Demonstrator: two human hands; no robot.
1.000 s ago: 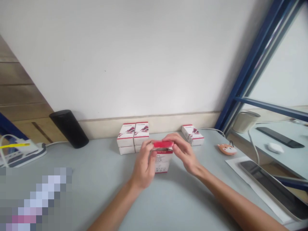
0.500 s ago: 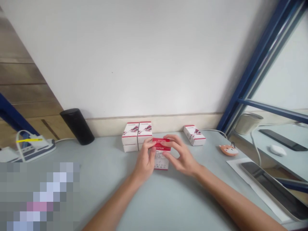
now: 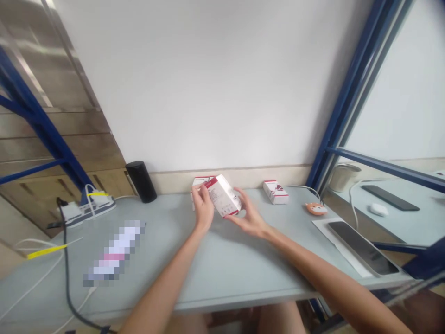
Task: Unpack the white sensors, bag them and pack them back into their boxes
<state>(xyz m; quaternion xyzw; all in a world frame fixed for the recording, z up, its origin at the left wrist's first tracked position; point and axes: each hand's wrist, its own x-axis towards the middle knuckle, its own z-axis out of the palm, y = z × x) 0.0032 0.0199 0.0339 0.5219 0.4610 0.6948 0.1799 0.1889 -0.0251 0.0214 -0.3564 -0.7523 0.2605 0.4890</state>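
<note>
A small white-and-red carton box [image 3: 222,197] is held up, tilted, between my two hands above the table. My left hand [image 3: 204,211] is closed on its left end. At its right end, the fingers and thumb of my right hand [image 3: 248,215] grip the other side. Printing shows on the white faces, with red along the edges. Behind it, against the wall, the stacked white-and-red boxes [image 3: 195,182] are mostly hidden by the held box and my left hand. Another such box [image 3: 276,192] lies farther right.
A black cylinder [image 3: 142,182] stands at the back left, near a power strip [image 3: 100,208] with cables. A pixelated object [image 3: 114,255] lies front left. On the right are an orange animal-shaped case [image 3: 316,208], a dark phone-like slab [image 3: 363,248] on white paper, and a blue frame [image 3: 347,88].
The box has gone from upright to tilted, raised off the table, its red top turned toward the upper left. My view has shifted back, showing the table's front edge.
</note>
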